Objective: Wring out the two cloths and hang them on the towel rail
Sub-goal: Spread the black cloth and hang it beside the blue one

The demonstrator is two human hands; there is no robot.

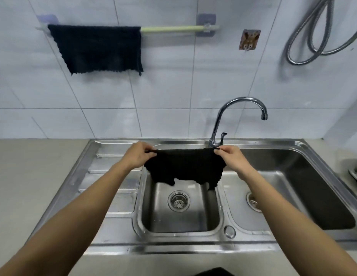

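A dark cloth (98, 47) hangs spread over the left half of the pale green towel rail (173, 28) on the tiled wall. A second black cloth (183, 166) is stretched flat in the air above the small middle sink basin (181, 220). My left hand (138, 154) pinches its upper left corner. My right hand (231, 157) pinches its upper right corner. The cloth's lower edge hangs ragged above the drain.
A chrome tap (239, 108) curves up behind the basin, spout to the right. A larger basin (293, 188) lies right, a ribbed drainboard (116, 176) left. A metal hose (313, 36) loops on the wall at upper right. A wall hook (249, 39) sits right of the rail.
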